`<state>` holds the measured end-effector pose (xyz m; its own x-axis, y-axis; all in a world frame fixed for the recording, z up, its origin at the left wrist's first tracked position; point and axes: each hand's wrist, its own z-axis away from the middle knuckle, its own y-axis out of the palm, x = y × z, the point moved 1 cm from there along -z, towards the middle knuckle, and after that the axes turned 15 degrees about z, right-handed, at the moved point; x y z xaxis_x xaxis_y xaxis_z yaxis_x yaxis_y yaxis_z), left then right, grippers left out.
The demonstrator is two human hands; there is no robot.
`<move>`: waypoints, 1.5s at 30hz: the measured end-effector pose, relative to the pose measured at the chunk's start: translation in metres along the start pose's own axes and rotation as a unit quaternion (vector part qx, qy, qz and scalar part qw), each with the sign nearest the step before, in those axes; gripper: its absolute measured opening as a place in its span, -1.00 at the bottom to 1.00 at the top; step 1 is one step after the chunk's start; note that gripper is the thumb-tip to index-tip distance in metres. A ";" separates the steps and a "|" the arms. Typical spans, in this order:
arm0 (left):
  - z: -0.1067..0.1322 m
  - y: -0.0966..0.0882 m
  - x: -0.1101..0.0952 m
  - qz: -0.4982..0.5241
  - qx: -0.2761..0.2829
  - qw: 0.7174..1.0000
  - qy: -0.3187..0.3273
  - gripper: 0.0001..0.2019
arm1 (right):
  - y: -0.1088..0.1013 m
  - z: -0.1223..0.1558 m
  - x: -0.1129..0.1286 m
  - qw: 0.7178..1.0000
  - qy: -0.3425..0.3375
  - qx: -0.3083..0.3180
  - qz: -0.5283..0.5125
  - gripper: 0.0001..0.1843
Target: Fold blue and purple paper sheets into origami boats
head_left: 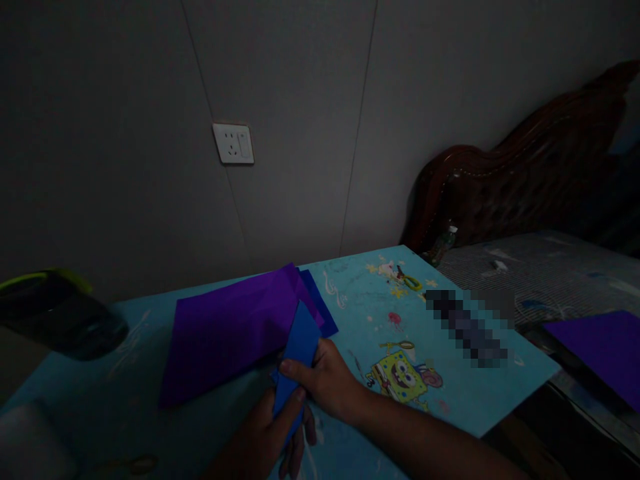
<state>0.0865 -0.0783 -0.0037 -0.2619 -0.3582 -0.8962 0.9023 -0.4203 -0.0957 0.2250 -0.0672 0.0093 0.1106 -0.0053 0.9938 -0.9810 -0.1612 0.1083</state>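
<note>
A folded strip of blue paper (pixel 299 347) stands up between both hands at the near middle of the table. My right hand (pixel 325 377) pinches it from the right, thumb on its front. From below, my left hand (pixel 277 433) grips its lower end with thumb and fingers closed round it. Just behind lies a purple paper sheet (pixel 225 330) spread on the table, with a blue sheet (pixel 323 310) peeking out under its right edge.
The table has a light blue cartoon-printed cover (pixel 400 347). A dark rounded object (pixel 55 313) sits at far left. A white wall socket (pixel 233 143) is on the wall behind. At right are a carved wooden headboard (pixel 525 173), a bed and another purple sheet (pixel 605 347).
</note>
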 end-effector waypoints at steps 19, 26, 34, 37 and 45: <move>0.001 -0.007 -0.012 0.192 0.052 0.979 0.053 -0.32 | -0.011 -0.002 0.001 0.987 -0.033 -0.016 0.156 -0.55; 0.000 -0.012 -0.005 0.174 -0.059 0.980 0.078 -0.62 | -0.017 -0.001 0.001 0.928 -0.095 -0.079 0.350 -0.62; -0.008 -0.015 0.000 0.220 -0.067 0.969 0.086 -0.61 | -0.017 0.000 0.005 0.937 -0.091 -0.072 0.330 -0.60; -0.016 -0.020 0.001 0.276 -0.088 0.954 0.076 -0.54 | -0.017 0.003 0.007 0.927 -0.106 -0.089 0.349 -0.47; -0.019 -0.027 -0.006 0.286 -0.160 0.937 0.123 -0.62 | -0.013 0.014 0.009 0.816 -0.254 0.052 0.516 -0.59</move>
<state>0.0700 -0.0487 -0.0041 0.3474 -0.2294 -0.9092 0.9376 0.0678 0.3412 0.2408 -0.0793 0.0168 -0.6882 -0.5958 0.4140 -0.5775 0.1044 -0.8097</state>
